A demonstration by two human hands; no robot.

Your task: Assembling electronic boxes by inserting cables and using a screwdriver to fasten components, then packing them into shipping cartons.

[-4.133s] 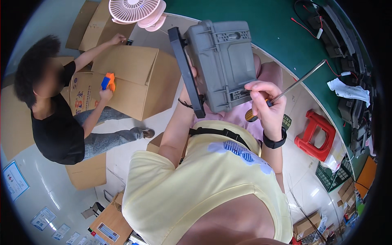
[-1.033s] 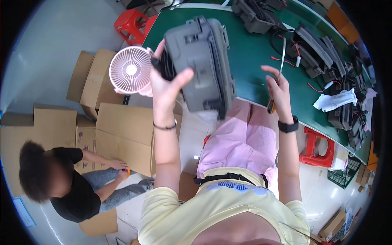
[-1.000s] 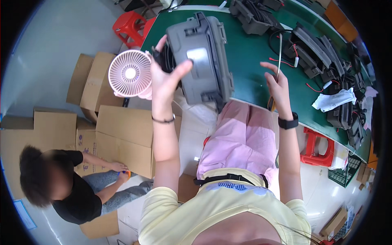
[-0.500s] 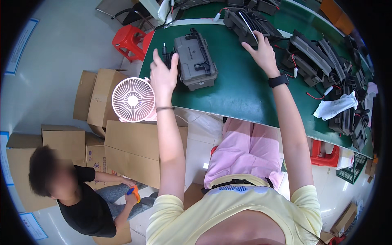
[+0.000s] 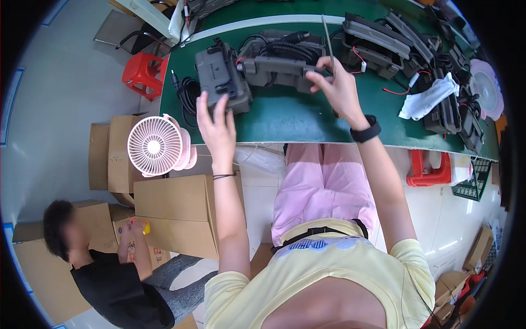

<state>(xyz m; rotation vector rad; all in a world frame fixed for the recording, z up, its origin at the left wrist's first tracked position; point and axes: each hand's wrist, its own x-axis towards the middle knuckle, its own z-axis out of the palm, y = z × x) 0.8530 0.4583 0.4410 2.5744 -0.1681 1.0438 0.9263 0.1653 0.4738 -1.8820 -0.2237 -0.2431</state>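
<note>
A closed dark-grey hard case lies at the left of the green table. My left hand is at its near side, fingers apart, fingertips overlapping its edge; whether they press on it I cannot tell. Right of it an opened grey case holds a coiled black cable. My right hand is at that case's right end, closed around a long thin metal tool that points away from me. Its thumb side meets the case's edge. Another black cable with a plug lies left of the closed case.
More opened grey cases with red wires fill the table's right side, with a white packet on them. A pink fan is at the near left corner. Cardboard boxes and a seated person are to the left.
The opened case has come nearer and left, beside the closed one, which now sits tilted. My left hand has moved from the closed case's left side to its near side. The view has shifted.
</note>
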